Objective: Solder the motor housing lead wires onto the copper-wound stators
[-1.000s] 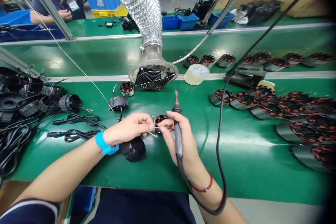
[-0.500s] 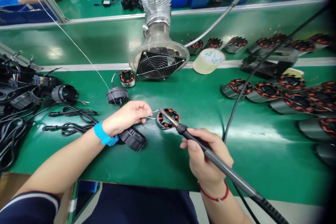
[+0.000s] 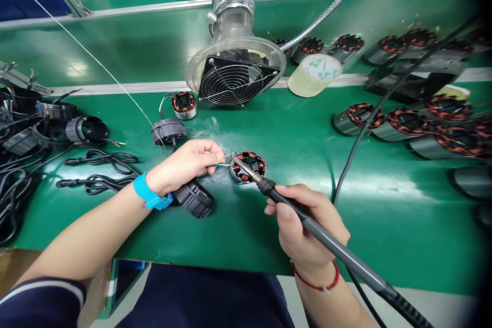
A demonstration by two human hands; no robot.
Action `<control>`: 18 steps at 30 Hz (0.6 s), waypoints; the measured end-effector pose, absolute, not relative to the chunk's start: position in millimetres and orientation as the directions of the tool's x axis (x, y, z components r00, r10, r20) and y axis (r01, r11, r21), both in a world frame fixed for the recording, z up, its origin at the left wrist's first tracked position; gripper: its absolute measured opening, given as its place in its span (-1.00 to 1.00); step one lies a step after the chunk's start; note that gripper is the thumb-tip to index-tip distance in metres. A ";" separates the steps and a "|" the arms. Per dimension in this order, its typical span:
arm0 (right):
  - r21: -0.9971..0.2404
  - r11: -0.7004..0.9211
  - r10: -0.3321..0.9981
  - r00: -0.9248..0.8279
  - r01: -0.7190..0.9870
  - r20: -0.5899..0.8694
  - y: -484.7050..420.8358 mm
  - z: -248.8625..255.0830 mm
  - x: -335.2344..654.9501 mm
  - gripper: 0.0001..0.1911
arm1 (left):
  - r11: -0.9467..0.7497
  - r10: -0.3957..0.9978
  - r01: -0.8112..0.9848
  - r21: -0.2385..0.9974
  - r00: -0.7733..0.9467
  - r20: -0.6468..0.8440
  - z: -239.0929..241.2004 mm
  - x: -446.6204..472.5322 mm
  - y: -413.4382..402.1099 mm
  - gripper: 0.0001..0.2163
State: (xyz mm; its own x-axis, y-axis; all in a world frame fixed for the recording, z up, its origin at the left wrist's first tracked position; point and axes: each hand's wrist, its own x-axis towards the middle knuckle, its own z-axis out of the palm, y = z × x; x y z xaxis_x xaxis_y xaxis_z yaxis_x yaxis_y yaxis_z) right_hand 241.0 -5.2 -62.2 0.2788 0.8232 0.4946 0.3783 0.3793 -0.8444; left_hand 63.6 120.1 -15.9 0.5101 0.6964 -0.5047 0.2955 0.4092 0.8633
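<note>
A soldering iron (image 3: 315, 228) is gripped in my right hand (image 3: 309, 228), its tip at the left rim of a copper-wound motor stator (image 3: 257, 175) on the green table. My left hand (image 3: 196, 159) pinches thin wires (image 3: 226, 158), their ends meeting the iron's tip. Whether the tip touches wire or stator pin is too small to tell. Under and beside my left wrist lies a black ribbed housing (image 3: 195, 199). Another black housing (image 3: 169, 132), with a cable, sits just behind that hand. Beyond it stands a second stator (image 3: 184, 105) with coloured leads.
A fume extractor (image 3: 232, 79) hangs over the back of the table, a tape roll (image 3: 315, 76) to its right. Several stators (image 3: 407, 124) stand on the right. Coiled black cables (image 3: 103, 183) and housings (image 3: 88, 130) crowd the left. A solder wire (image 3: 100, 64) slants down from above.
The view has tilted slightly downward. Faint smoke now rises around my left hand and the wire ends. Both hands keep nearly the same grip and place.
</note>
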 end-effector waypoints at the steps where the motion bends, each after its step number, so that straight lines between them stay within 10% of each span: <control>1: -0.844 0.384 0.822 0.279 0.374 0.497 -4.9 -61.8 240.8 -0.76 | 0.410 0.696 0.296 0.863 0.509 -0.506 -15.5 63.6 120.0 -0.91; 18: -0.845 0.408 0.823 0.262 0.347 0.505 -4.0 -60.6 239.5 -0.73 | 0.410 0.699 0.293 0.864 0.506 -0.504 -15.6 65.3 121.1 -0.92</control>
